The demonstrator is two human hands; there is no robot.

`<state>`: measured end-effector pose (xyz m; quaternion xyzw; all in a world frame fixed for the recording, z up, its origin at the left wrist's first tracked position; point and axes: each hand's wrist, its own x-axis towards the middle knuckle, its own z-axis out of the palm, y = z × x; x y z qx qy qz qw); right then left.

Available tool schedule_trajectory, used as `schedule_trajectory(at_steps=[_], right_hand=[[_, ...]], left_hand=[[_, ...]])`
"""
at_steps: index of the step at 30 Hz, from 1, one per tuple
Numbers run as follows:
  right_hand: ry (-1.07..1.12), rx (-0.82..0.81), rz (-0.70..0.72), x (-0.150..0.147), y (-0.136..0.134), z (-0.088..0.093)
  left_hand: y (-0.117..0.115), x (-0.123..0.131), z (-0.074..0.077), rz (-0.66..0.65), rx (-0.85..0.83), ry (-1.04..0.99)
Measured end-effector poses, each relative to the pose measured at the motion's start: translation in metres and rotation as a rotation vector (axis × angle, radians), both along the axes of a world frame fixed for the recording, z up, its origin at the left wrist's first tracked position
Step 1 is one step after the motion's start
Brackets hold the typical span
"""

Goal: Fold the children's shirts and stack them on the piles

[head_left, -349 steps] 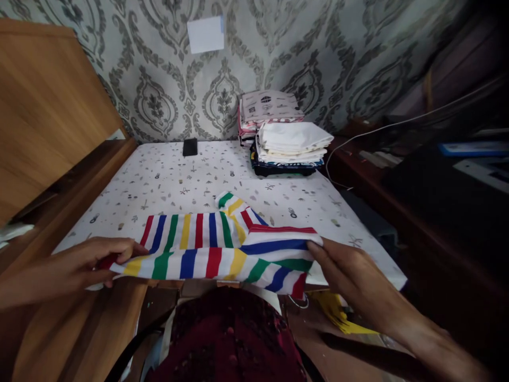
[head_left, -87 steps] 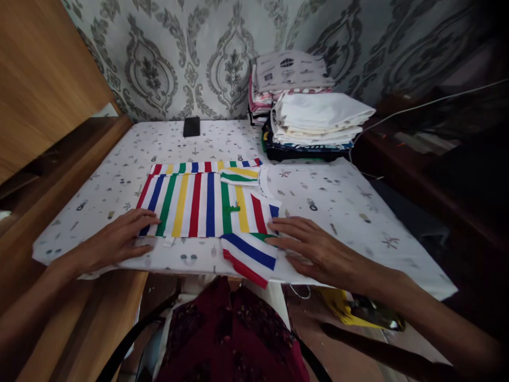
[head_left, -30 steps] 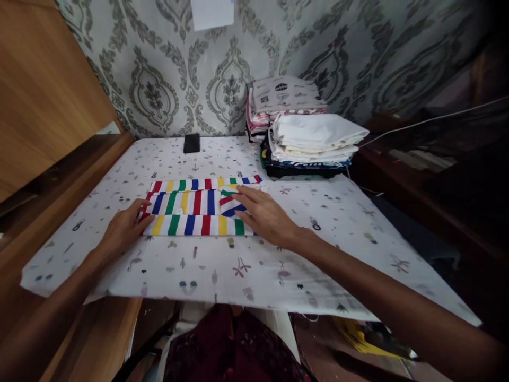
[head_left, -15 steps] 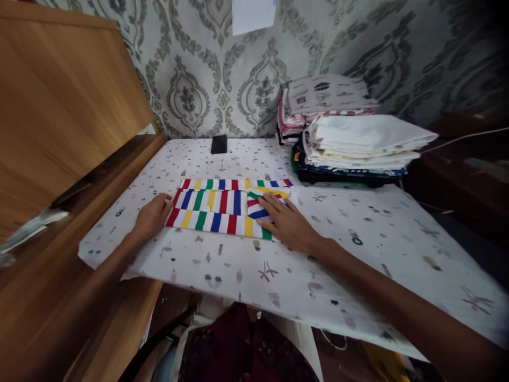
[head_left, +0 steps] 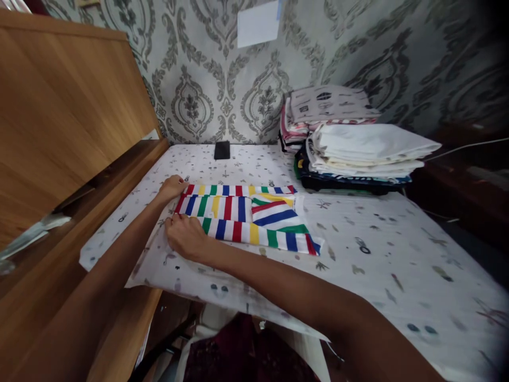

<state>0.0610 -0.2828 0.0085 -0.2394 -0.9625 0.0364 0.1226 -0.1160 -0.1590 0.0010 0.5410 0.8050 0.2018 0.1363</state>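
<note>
A striped shirt (head_left: 228, 209) in red, yellow, green, blue and white lies flat on the table, its long sides folded inward. At its far left corner my left hand (head_left: 174, 187) has its fingers closed on the hem. The near left corner is pinched by my right hand (head_left: 186, 235), whose forearm reaches across the front of the table. The shirt's right end, with diagonal stripes and a pale neck opening, lies untouched.
A white patterned cloth covers the table (head_left: 350, 270). Stacks of folded clothes (head_left: 369, 143) stand at the back right. A small black flat object (head_left: 221, 150) lies near the wall. Wooden furniture (head_left: 79, 90) borders the left side.
My right hand has left the shirt's right end and moved to its near left corner. My left hand has shifted to the far left corner. The near right flap now lies spread outward.
</note>
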Motion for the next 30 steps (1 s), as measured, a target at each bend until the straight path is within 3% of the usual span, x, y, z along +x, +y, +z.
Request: schedule_trajectory(at_steps=[5, 10, 15, 18, 21, 26, 30], right_hand=[[-0.03, -0.123, -0.087, -0.012, 0.012, 0.004], [0.072, -0.383, -0.166, 0.005, 0.023, 0.013], [0.388, -0.586, -0.286, 0.051, 0.027, 0.017], [0.597, -0.76, -0.309, 0.089, 0.027, 0.011], [0.752, -0.982, -0.374, 0.124, 0.024, 0.001], [0.863, -1.335, -0.571, 0.156, 0.017, -0.011], [0.908, -1.44, -0.599, 0.162, 0.013, -0.014]], left_hand=[[0.018, 0.005, -0.004, 0.038, -0.054, 0.03], [0.02, 0.011, 0.005, 0.009, -0.073, -0.023], [0.02, 0.028, 0.033, -0.016, -0.007, -0.181], [0.022, 0.056, 0.052, -0.091, 0.04, -0.391], [0.025, 0.094, 0.061, -0.208, 0.048, -0.518], [0.03, 0.157, 0.045, -0.265, -0.053, -0.635], [0.029, 0.183, 0.023, -0.272, -0.13, -0.686]])
